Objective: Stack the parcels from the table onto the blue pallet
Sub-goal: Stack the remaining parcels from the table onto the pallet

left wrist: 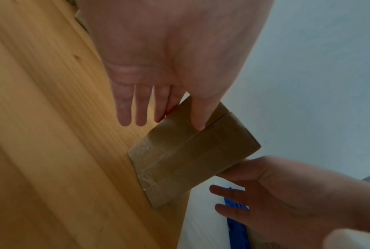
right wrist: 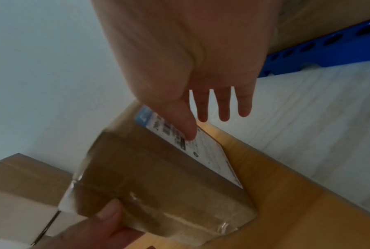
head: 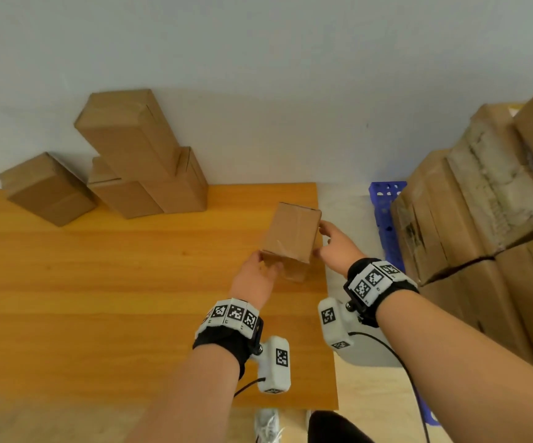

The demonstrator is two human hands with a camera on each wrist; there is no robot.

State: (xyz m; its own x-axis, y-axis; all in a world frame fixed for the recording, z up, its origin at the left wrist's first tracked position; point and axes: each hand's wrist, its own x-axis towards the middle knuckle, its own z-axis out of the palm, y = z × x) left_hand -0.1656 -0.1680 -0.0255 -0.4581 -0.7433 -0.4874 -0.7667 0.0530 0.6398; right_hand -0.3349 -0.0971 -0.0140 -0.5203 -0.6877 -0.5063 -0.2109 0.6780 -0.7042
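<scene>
Your biggest item is the stack of boxes [head: 482,219] on your right, already piled high on the blue pallet [head: 383,215], of which only an edge strip shows beside the stack. That tells you a good share of the stacking is done, though you cannot see how much room is left on top.

Next is the wooden table [head: 99,298] in front of you. Against the wall at its far side sit the parcels left to move: a cluster of three parcels [head: 143,164], one leaning across the other two, and a single parcel [head: 47,190] to their left. So at least four remain there, besides the one you are handling.

That one is the small parcel [head: 290,238], at the table's right edge, close to the pallet. It looks tipped or partly raised off the wood; whether it has fully cleared the table I cannot tell. A white shipping label [right wrist: 190,144] is on the side facing your right hand.

Your left hand [head: 255,279] has its thumb on the near face and its fingers along the left side, mostly straight, clasping lightly. Your right hand [head: 335,244] presses the label side with the thumb, its other fingers spread and free beyond the parcel.
</scene>
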